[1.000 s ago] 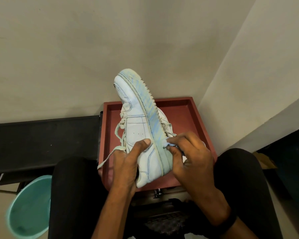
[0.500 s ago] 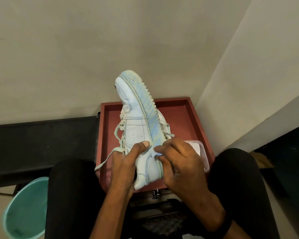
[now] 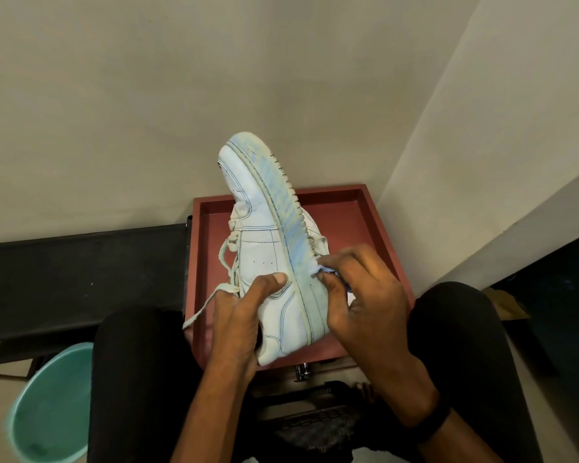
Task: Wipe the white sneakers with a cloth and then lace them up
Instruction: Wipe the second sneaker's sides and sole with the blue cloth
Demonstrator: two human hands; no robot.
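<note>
Left hand [image 3: 238,315] gripping white sneaker [image 3: 271,262], right hand [image 3: 358,295] pinching cloth [image 3: 328,270] against sole

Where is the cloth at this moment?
In the head view, the cloth is right of centre, pinched in the right hand against the sole edge of the white sneaker, above the red tray.

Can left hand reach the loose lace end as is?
Probably not yet: left hand grips the sneaker. The lace end hangs right beside it, nothing between, so likely yes once it lets go.
</note>
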